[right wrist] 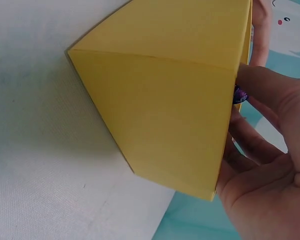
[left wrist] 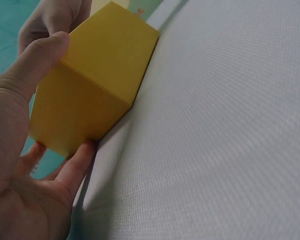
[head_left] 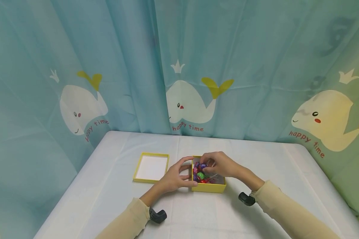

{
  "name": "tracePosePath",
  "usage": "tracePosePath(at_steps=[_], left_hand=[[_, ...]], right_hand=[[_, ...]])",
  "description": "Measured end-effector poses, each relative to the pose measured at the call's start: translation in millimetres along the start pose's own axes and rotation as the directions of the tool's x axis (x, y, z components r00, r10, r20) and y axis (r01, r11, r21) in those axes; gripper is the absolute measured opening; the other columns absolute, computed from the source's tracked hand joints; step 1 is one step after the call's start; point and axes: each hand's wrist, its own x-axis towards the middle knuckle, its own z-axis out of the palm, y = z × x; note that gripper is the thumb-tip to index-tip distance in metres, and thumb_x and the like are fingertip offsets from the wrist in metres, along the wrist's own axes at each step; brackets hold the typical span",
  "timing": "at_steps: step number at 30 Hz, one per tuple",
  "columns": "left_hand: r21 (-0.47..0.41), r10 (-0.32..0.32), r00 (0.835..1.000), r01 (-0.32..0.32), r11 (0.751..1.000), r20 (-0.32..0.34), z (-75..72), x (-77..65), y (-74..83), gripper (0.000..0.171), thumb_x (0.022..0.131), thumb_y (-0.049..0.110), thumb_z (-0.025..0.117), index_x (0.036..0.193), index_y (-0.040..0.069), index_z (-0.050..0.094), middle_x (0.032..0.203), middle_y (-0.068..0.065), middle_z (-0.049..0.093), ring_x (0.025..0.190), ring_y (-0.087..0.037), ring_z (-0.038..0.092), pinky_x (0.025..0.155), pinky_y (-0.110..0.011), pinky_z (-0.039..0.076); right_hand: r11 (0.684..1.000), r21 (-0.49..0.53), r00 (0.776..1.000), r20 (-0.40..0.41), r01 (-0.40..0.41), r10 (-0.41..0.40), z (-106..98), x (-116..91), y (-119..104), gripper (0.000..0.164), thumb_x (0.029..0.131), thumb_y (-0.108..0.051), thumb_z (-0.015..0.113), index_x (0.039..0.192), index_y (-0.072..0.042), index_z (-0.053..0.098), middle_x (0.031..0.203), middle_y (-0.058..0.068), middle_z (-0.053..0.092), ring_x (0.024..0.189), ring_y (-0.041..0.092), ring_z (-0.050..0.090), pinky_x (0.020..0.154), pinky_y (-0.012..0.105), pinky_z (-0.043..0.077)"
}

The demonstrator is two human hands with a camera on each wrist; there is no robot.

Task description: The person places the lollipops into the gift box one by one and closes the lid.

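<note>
A yellow open box (head_left: 209,188) sits on the table and contains several wrapped lollipops with white sticks. Among them are a green lollipop (head_left: 200,176) and a red one (head_left: 204,181), lying toward the box's left side. My left hand (head_left: 176,177) holds the box at its left side, thumb at the near corner and fingers toward the far one. From above the right part of the box, my right hand (head_left: 221,164) reaches in and pinches a purple lollipop (right wrist: 240,94). The box wall partly hides those fingertips in the right wrist view.
A shallow lid with a yellow rim (head_left: 145,181) and white inside lies left of the box. White cloth covers the table (head_left: 107,199). Behind it hangs a blue curtain (head_left: 131,66) printed with whales. Dark wrist devices (head_left: 158,215) sit near both sleeves.
</note>
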Motion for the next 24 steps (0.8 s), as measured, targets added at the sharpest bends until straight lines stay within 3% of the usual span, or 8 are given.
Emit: tracePosePath(at_steps=[13, 24], left_hand=[[-0.004, 0.017, 1.000, -0.017, 1.000, 0.007, 0.4, 0.4, -0.9, 0.091, 0.082, 0.011, 0.088, 0.157, 0.024, 0.038, 0.164, -0.015, 0.029, 0.148, -0.033, 0.037, 0.104, -0.035, 0.053], [-0.010, 0.014, 1.000, -0.014, 1.000, 0.011, -0.3, 0.8, -0.6, 0.089, 0.083, 0.011, 0.088, 0.155, 0.028, 0.039, 0.164, -0.014, 0.029, 0.148, -0.032, 0.037, 0.104, -0.035, 0.053]], right_hand=[[1.000, -0.026, 1.000, 0.019, -0.004, 0.005, 5.8, 1.2, -2.8, 0.018, 0.091, -0.002, 0.078, 0.108, -0.005, 0.071, 0.101, 0.001, 0.070, 0.083, 0.014, 0.067, 0.073, 0.022, 0.059], [1.000, -0.027, 1.000, 0.027, 0.001, 0.000, 6.1, 0.9, -2.9, 0.021, 0.088, -0.002, 0.080, 0.107, -0.006, 0.072, 0.104, 0.001, 0.070, 0.084, 0.015, 0.067, 0.072, 0.022, 0.059]])
